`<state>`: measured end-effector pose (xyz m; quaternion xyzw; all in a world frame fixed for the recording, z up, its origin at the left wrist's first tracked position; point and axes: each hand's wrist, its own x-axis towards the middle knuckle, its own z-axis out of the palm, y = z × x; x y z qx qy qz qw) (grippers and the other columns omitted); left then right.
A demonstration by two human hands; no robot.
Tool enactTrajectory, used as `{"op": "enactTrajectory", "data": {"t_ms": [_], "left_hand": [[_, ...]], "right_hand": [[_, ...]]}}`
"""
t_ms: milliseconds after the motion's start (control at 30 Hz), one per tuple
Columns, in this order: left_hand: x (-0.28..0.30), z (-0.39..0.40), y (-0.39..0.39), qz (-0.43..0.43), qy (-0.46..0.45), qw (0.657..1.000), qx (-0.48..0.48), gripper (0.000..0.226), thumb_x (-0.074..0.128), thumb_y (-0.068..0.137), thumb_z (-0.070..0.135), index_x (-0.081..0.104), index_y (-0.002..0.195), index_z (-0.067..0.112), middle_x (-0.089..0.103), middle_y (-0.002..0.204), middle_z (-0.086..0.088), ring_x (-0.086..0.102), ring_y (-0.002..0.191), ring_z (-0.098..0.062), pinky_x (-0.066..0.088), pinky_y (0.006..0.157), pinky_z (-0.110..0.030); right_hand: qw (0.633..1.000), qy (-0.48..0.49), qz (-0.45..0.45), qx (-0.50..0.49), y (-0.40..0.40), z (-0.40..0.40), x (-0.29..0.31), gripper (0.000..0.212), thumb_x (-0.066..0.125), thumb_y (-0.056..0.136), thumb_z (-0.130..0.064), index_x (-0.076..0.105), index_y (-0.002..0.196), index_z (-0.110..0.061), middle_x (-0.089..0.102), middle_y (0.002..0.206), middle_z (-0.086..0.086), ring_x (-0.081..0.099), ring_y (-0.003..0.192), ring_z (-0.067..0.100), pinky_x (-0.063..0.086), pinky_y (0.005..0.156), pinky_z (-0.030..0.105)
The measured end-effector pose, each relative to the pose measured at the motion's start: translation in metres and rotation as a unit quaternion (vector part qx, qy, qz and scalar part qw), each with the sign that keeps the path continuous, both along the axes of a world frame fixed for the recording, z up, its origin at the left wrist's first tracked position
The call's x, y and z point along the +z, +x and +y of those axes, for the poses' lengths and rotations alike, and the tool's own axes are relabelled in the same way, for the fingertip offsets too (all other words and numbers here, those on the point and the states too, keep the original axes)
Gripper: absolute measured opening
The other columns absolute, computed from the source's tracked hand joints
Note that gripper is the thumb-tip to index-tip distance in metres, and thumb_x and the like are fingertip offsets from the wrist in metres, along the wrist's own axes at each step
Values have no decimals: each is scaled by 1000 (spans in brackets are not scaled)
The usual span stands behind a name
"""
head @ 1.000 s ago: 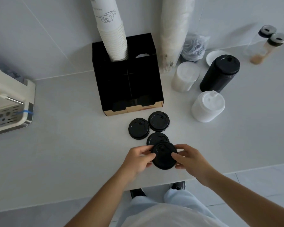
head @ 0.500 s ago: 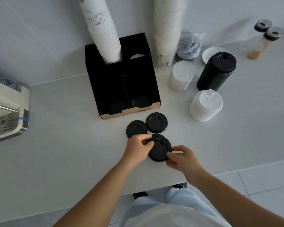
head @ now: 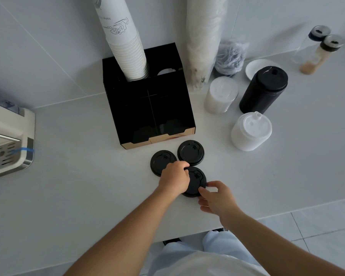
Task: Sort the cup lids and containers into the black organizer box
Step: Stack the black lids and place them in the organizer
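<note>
Fingers [head: 184, 168] of the left hand [head: 174, 179] curled over the near lid [head: 195, 181]; right hand [head: 215, 198] pinched its near-right rim. Lid lay on the tabletop [head: 78, 186], near the box [head: 147, 104].

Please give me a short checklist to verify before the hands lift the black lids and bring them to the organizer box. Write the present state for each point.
1. Left hand grips the near lid stack: ok.
2. Right hand touches the stack's edge: ok.
3. How many lids are in the stack: cannot tell.
4. Two other black lids lie loose, not gathered: not ok.
5. Path to the organizer box is free: ok.
6. Room in the front compartments: cannot tell, too dark.
</note>
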<state>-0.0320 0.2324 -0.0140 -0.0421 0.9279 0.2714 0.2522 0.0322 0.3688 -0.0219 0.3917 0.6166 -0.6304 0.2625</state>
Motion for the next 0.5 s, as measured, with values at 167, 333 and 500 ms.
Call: {"op": "enactTrajectory", "data": {"t_ms": [167, 333, 500], "left_hand": [[3, 0, -3, -15, 28, 999, 28, 35, 50, 95, 20, 60, 129, 18, 60, 131, -6, 53, 121, -25, 46, 98, -35], [6, -6, -1, -38, 74, 994, 72, 34, 56, 92, 19, 64, 125, 18, 66, 124, -3, 61, 114, -18, 46, 92, -23], [16, -10, -1, -1, 105, 990, 96, 31, 59, 90, 17, 68, 119, 16, 70, 116, 0, 64, 102, -11, 45, 85, -18]], "right_hand": [[1000, 14, -12, 14, -2, 1, -3, 30, 71, 88, -19, 60, 113, -7, 71, 79, 15, 66, 65, 24, 62, 66, 36], [998, -41, -27, -33, -1, 5, -2, 23, 69, 89, -10, 65, 110, -2, 71, 87, 19, 70, 76, 28, 61, 67, 33], [992, -87, -5, -88, -2, 6, 4, 18, 66, 90, -3, 67, 108, 0, 72, 101, 20, 70, 91, 31, 59, 76, 33]]}}
